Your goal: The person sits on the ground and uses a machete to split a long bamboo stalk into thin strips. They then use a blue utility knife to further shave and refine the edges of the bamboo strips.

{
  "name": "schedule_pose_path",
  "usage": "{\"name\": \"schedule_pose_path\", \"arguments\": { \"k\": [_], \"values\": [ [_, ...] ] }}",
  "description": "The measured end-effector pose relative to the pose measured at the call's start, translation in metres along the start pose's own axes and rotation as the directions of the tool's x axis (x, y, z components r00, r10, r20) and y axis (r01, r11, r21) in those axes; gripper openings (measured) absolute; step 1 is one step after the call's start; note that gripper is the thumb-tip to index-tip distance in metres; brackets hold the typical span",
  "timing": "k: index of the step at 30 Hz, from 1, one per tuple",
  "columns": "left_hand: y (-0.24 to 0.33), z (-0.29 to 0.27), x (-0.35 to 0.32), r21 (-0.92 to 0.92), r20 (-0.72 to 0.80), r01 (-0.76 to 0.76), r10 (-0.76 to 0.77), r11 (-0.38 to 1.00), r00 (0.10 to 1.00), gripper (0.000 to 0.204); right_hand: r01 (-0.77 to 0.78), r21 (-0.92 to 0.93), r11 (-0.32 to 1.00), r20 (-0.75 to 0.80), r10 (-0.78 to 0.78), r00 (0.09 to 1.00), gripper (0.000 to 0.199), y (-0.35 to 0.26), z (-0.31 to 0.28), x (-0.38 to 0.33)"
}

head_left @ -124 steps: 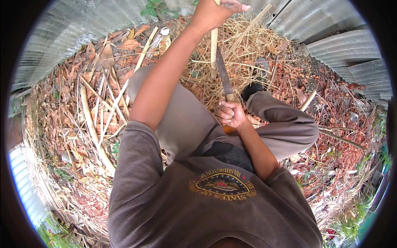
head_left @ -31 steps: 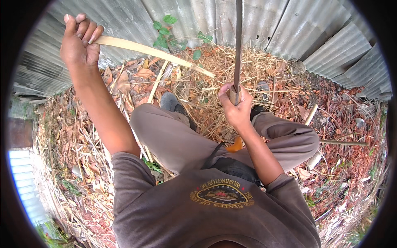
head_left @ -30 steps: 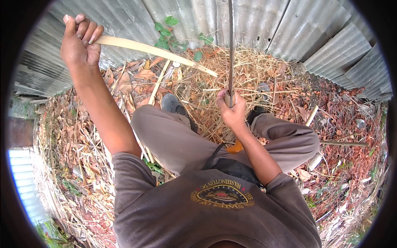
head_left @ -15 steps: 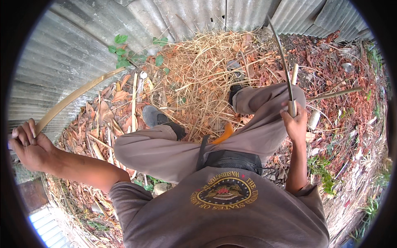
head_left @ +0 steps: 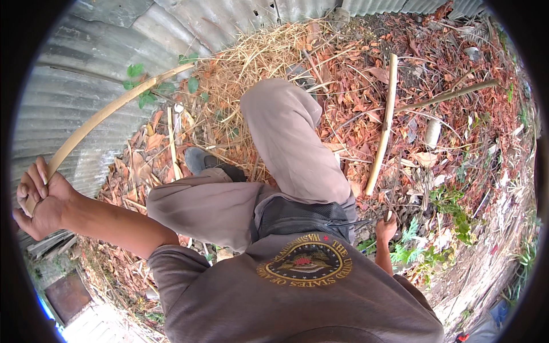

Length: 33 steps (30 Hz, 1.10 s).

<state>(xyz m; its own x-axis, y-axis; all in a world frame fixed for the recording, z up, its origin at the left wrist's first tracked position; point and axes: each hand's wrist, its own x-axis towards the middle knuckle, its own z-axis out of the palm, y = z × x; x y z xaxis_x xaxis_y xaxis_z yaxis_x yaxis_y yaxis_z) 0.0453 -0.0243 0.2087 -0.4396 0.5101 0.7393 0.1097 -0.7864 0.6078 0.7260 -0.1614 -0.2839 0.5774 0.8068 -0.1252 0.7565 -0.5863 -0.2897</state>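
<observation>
My left hand (head_left: 43,200), out at the far left, is closed around the lower end of a long, pale wooden strip (head_left: 106,116). The strip rises to the right past the metal wall, its tip over the dry straw. Low beside my right hip, my right hand (head_left: 386,227) grips a knife by its light handle (head_left: 389,216). The knife's blade is hard to make out against the leaves. Just ahead of that hand, a pale stick (head_left: 385,131) lies on the leaf litter.
Corrugated metal sheets (head_left: 86,51) stand along the far and left sides. Dry straw (head_left: 263,54) and reddish leaves (head_left: 354,74) cover the ground. A thin branch (head_left: 452,96) and a whitish cylinder (head_left: 433,133) lie at the right. Green plants (head_left: 449,208) grow near my right hand.
My right hand has dropped from above my right knee to beside my hip with the knife. My right leg has swung left, exposing the pale stick. My left hand still holds the strip.
</observation>
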Motion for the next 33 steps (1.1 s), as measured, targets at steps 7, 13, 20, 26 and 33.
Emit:
{"name": "schedule_pose_path", "arguments": {
  "k": [7, 13, 20, 26, 33],
  "values": [
    [-0.016, 0.072, -0.013, 0.225, -0.202, -0.119, 0.166, 0.967, 0.965, 0.019, -0.232, -0.188, 0.954, 0.179, 0.265, 0.948, 0.038, 0.028, 0.046, -0.017],
    [-0.001, 0.075, -0.015, 0.04, -0.14, -0.126, 0.131, 0.991, 0.981, 0.027, 0.308, 0.113, 0.945, 0.181, -0.324, 0.929, 0.037, -0.047, 0.092, 0.044],
    [0.009, 0.09, -0.033, -0.062, -0.28, -0.252, 0.225, 0.966, 0.933, 0.032, 0.412, 0.064, 0.909, 0.534, -0.38, 0.755, 0.05, -0.154, 0.211, 0.068],
    [0.039, 0.056, -0.054, -0.19, -0.365, -0.307, 0.223, 0.933, 0.904, 0.034, 0.302, -0.031, 0.953, 0.529, -0.241, 0.814, 0.057, -0.162, 0.212, 0.051],
    [0.024, 0.017, -0.069, -0.38, -0.497, -0.333, 0.113, 0.863, 0.86, 0.03, -0.087, 0.05, 0.995, 0.312, 0.067, 0.948, 0.047, -0.106, 0.215, 0.079]
  ]
}}
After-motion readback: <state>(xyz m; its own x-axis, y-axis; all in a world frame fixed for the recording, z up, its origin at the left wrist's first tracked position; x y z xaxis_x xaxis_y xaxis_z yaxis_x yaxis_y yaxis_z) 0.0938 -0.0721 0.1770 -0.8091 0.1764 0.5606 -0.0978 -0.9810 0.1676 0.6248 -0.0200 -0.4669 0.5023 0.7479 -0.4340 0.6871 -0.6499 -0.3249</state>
